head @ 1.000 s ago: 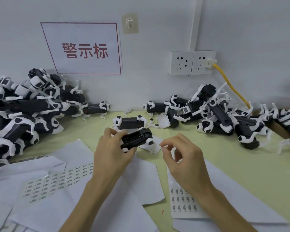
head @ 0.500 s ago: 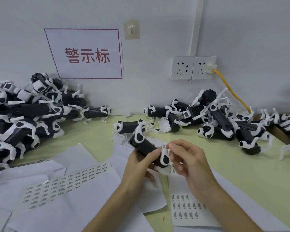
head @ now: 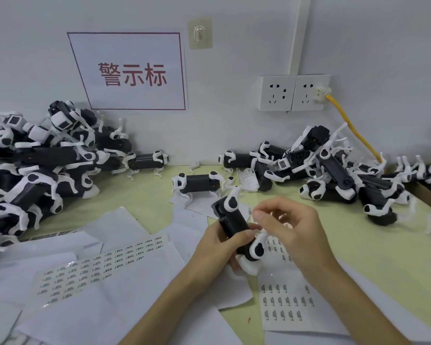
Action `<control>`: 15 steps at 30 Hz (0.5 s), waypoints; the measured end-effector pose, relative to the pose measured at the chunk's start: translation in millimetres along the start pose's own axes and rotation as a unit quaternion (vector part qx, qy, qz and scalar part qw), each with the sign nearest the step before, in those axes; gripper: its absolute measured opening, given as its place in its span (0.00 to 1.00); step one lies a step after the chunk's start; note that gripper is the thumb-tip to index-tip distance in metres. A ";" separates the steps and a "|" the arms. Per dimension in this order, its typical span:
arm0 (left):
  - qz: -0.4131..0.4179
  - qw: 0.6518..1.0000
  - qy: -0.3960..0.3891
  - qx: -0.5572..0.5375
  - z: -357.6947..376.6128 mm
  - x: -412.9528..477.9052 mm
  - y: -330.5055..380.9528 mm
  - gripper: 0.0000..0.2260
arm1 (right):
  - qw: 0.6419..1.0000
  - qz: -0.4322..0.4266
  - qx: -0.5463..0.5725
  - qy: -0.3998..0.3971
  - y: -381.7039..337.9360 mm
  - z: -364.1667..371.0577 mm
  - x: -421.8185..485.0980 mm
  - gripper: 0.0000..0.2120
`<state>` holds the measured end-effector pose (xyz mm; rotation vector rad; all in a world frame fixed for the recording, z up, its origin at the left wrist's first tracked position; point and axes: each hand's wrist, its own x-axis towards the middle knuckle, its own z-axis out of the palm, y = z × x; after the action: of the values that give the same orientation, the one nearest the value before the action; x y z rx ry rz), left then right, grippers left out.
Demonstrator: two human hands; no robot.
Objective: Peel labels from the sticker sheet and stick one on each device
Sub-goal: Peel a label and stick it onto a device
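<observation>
Device [head: 234,226] clasped by left grip [head: 217,247]; right grip [head: 294,230] pinches, perhaps, a label [head: 255,212] over sticker sheet [head: 284,305].

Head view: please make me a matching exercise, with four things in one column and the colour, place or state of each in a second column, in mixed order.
Column one:
1. cable
2. wall sign
3. sticker sheet
4. device

Column two:
A. white with red characters
B. flat on the table
C. yellow, plugged into a wall socket
D. gripped by the left hand

Right pairs: 1-C, 2-A, 3-B, 4-D.
</observation>
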<state>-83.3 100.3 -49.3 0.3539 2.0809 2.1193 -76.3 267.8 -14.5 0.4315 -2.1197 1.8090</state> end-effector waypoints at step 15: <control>0.023 0.999 0.001 0.046 3.1 4.0 -8.6 0.06 | 0.997 0.051 -0.057 -0.001 9.6 13.4 -5.5 0.07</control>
<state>-86.9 104.6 -57.6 0.4151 2.1973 2.0552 -76.0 256.2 -27.3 0.3017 -2.2715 1.7293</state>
